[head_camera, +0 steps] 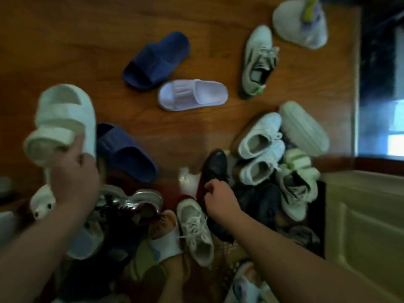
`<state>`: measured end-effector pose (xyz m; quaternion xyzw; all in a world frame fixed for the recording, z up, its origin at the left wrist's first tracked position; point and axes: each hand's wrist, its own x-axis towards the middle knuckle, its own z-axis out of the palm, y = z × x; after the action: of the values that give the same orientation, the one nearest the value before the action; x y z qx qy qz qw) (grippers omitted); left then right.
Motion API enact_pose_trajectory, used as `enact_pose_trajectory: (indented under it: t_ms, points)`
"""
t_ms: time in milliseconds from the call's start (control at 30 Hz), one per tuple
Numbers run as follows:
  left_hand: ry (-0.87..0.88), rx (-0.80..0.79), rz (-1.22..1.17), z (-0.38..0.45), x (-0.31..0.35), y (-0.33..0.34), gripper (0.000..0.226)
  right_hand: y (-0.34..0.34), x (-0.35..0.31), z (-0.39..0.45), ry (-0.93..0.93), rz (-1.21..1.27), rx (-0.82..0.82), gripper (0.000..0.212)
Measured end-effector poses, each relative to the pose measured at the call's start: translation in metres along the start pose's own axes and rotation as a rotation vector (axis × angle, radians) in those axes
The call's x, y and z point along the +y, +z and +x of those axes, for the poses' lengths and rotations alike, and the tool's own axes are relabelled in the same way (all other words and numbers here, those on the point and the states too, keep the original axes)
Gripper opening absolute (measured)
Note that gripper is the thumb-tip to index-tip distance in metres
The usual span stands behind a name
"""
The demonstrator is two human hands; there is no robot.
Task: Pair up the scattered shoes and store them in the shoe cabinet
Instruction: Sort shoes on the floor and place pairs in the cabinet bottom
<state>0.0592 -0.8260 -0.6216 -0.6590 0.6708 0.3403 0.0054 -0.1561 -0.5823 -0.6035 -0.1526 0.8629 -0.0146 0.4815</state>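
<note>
My left hand grips chunky white foam sandal by heel strap, nine o'clock. Right hand pinches glossy black leather shoe, centre. Ribbed navy slide between them.

- No text, brand, number or sign can be read anywhere; the view is blurred.
- The white sandal in the left grip shows no lettering.
- The black shoe at the right grip bears no legible mark.
- The slides and sneakers beyond both grips show none either.
</note>
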Motion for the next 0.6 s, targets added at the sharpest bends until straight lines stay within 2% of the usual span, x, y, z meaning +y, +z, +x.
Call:
enact_pose_trajectory:
  t_ms: [100,167,233,433,533,600]
  points:
    - [0.062,-0.081,-0.187,-0.088,0.073,0.004,0.041,-0.022,0.026,-0.025,0.097,0.116,0.003,0.033]
    - [0.134,-0.161,-0.173,-0.132,0.105,0.021,0.040,-0.035,0.045,-0.035,0.142,0.218,0.047,0.028]
    - [0.168,-0.228,-0.117,-0.156,0.125,0.042,0.040,-0.043,0.067,-0.043,0.143,0.265,0.065,0.021]
    - [0.166,-0.332,-0.169,-0.202,0.162,0.095,0.049,-0.046,0.149,-0.042,0.129,0.391,0.058,0.027]
    - [0.165,-0.331,-0.215,-0.207,0.176,0.125,0.050,-0.069,0.195,-0.012,0.199,0.491,0.224,0.017]
    - [0.203,-0.307,-0.211,-0.207,0.185,0.145,0.050,-0.093,0.228,0.011,0.253,0.579,0.313,0.018]
